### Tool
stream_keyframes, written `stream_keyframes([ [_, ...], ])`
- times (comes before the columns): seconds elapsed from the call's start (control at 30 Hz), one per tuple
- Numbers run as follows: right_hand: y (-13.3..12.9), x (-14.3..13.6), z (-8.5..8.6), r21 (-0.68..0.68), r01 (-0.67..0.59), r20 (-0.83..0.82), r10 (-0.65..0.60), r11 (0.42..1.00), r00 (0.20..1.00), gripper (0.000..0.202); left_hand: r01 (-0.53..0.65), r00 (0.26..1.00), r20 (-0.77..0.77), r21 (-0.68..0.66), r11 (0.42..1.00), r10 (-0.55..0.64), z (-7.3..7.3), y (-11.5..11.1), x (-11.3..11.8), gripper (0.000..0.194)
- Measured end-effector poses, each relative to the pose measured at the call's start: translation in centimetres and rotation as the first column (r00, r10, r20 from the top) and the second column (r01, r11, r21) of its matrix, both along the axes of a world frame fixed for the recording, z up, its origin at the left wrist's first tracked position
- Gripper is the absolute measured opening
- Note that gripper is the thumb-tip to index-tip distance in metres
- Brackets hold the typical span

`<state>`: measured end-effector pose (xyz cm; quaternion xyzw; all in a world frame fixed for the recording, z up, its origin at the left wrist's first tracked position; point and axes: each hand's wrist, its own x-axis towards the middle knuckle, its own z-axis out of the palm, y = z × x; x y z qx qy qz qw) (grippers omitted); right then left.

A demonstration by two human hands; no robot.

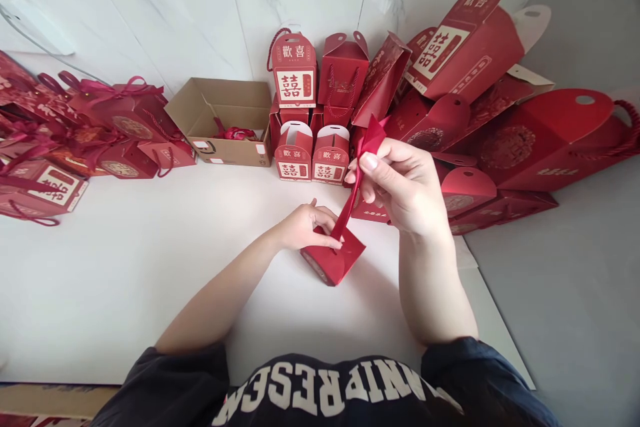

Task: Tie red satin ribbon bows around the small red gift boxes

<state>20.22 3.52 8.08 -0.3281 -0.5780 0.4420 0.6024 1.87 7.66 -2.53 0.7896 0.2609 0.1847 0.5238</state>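
Tabletop (150, 267): smooth, white
Right hand (407, 183): pinching satiny ribbon (347, 213) above red card box (343, 263)
Left hand (303, 225): curled atop box, can't tell grip tbh

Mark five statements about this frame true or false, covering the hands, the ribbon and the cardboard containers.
1. The right hand holds up a shiny red ribbon. True.
2. The left hand is in the air, clear of any box. False: it is down at a small red cardboard box.
3. That box lies inside a carton. False: it is on the smooth white tabletop.
4. The open brown cardboard carton has red material in it. True.
5. The ribbon lies flat on the tabletop. False: it rises from the box to the right hand.
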Motion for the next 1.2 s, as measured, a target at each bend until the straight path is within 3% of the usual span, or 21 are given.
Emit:
stream_keyframes([
  [0.1,0.7,0.0,-0.4,-0.019,0.003,-0.02,-0.003,1.0,1.0,0.026,0.136,0.991,0.007,-0.076,0.988,-0.136,0.3,0.5,-0.8,0.015],
  [0.2,2.0,-0.1,-1.6,0.017,-0.001,0.015,0.0,1.0,1.0,0.022,0.168,0.986,0.013,-0.089,0.982,-0.167,0.6,0.6,-1.2,0.014],
  [0.27,2.7,-0.2,-3.0,0.019,-0.063,0.166,0.059,0.998,0.984,0.02,0.168,0.986,0.012,-0.117,0.979,-0.167,0.8,0.6,-1.2,0.016],
  [0.33,2.7,-0.3,-4.7,-0.025,-0.133,0.401,0.132,0.991,0.907,0.044,0.168,0.986,0.011,-0.175,0.97,-0.169,1.1,0.4,-1.3,0.021],
  [0.43,1.4,-0.2,-7.0,-0.046,-0.017,0.59,0.041,0.999,0.807,0.044,0.144,0.989,-0.019,-0.179,0.973,-0.15,1.8,0.2,-1.6,0.021],
  [0.5,0.0,0.1,-8.0,-0.023,0.137,0.618,-0.093,0.99,0.78,0.027,0.101,0.992,-0.07,-0.056,0.993,-0.105,2.4,0.0,-1.9,0.017],
  [0.57,-1.4,0.5,-8.5,-0.008,0.189,0.651,-0.138,0.982,0.746,0.025,0.036,0.994,-0.105,0.065,0.997,-0.029,3.0,-0.3,-2.0,0.019],
  [0.7,-3.3,0.5,-8.8,-0.025,0.111,0.71,-0.06,0.994,0.702,0.033,-0.064,0.991,-0.11,0.098,0.993,0.074,3.7,-1.1,-1.7,0.029],
  [0.87,-4.1,-0.5,-9.2,0.026,0.198,0.703,-0.158,0.98,0.694,0.021,-0.239,0.97,-0.019,0.121,0.963,0.243,2.9,-2.2,-0.4,0.049],
  [0.97,-3.9,-0.8,-9.0,0.062,0.221,0.668,-0.205,0.973,0.715,0.012,-0.331,0.943,0.031,0.063,0.941,0.33,1.9,-2.8,0.2,0.059],
  [1.07,-3.4,-0.7,-8.1,0.077,0.235,0.623,-0.231,0.969,0.747,0.013,-0.34,0.938,0.052,-0.041,0.939,0.342,1.1,-3.0,0.4,0.055],
  [1.2,-2.2,-0.5,-6.4,-0.013,0.217,0.547,-0.175,0.976,0.818,0.019,-0.318,0.946,0.04,-0.099,0.943,0.323,0.6,-2.7,0.0,0.042],
])
